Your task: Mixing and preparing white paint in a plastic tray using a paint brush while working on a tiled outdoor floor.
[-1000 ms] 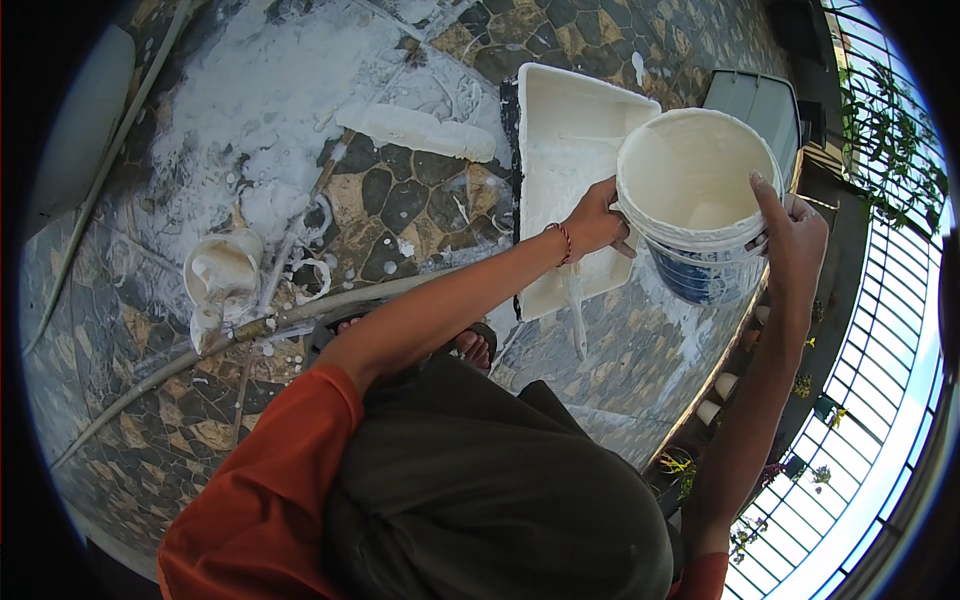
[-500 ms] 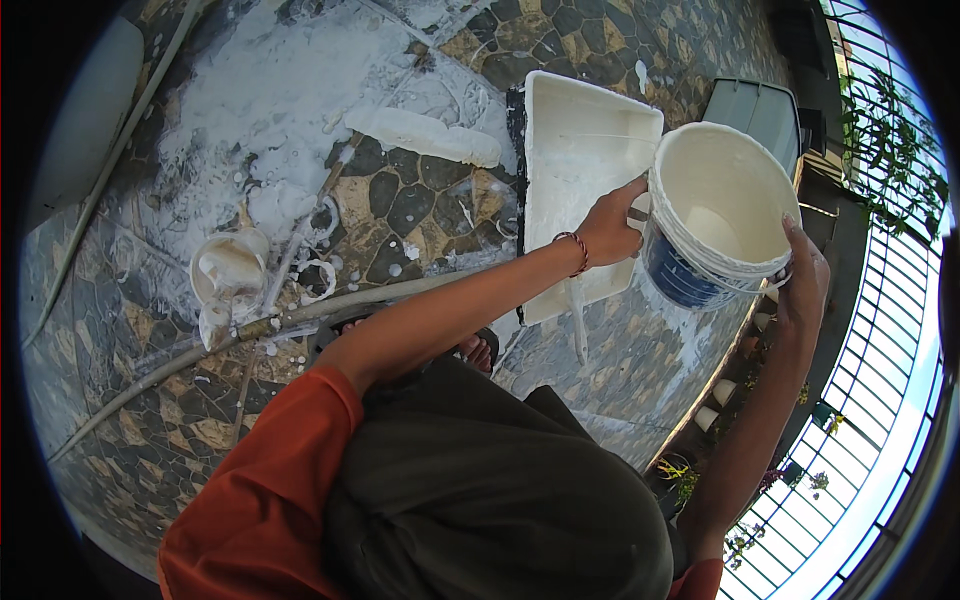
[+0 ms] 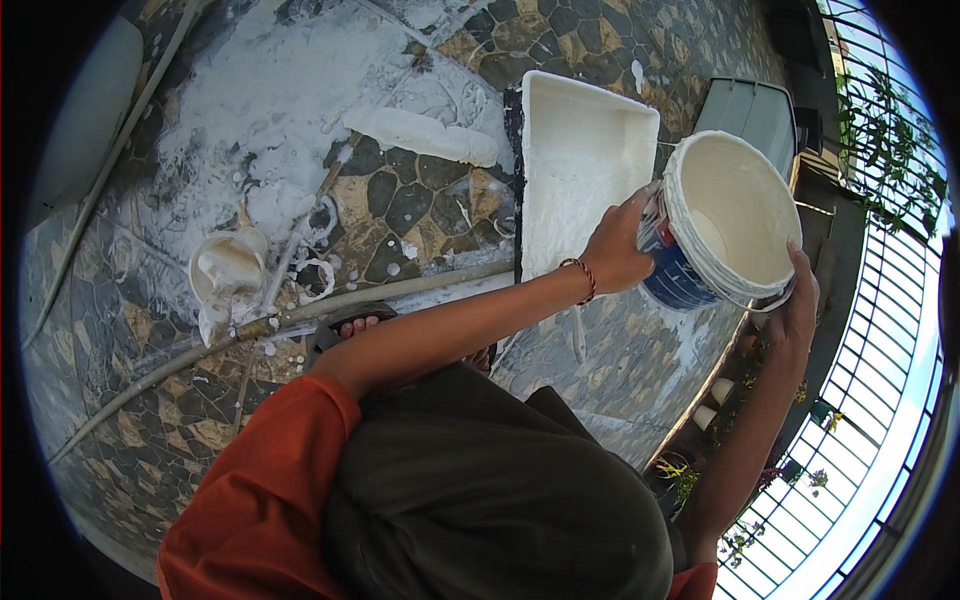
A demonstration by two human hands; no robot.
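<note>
My left hand (image 3: 617, 248) is closed on the near-left side of a paint bucket (image 3: 683, 272), blue outside with a white-caked rim. My right hand (image 3: 796, 305) grips the bucket's right side near the rim and its wire handle. The bucket is tilted, its mouth facing up toward me, and its inside wall is coated in off-white paint. Just left of it lies a rectangular paint tray (image 3: 585, 140), white inside with a dark left edge. The bucket and my left hand hide part of the tray's right side. A paint-smeared stick (image 3: 579, 338) sticks out below the tray.
A white-coated roller sleeve (image 3: 420, 135) lies left of the tray. Farther left stands a paint-covered pot (image 3: 230, 268). A hose (image 3: 160, 382) crosses the stone floor, which has white paint spread on it. Beyond the bucket are a grey-green bin (image 3: 745, 110), potted plants and a metal fence (image 3: 860, 370).
The bucket has shifted slightly right and turned a little, showing more of its blue side. My left hand has moved right with it. My left foot now shows more beside the hose.
</note>
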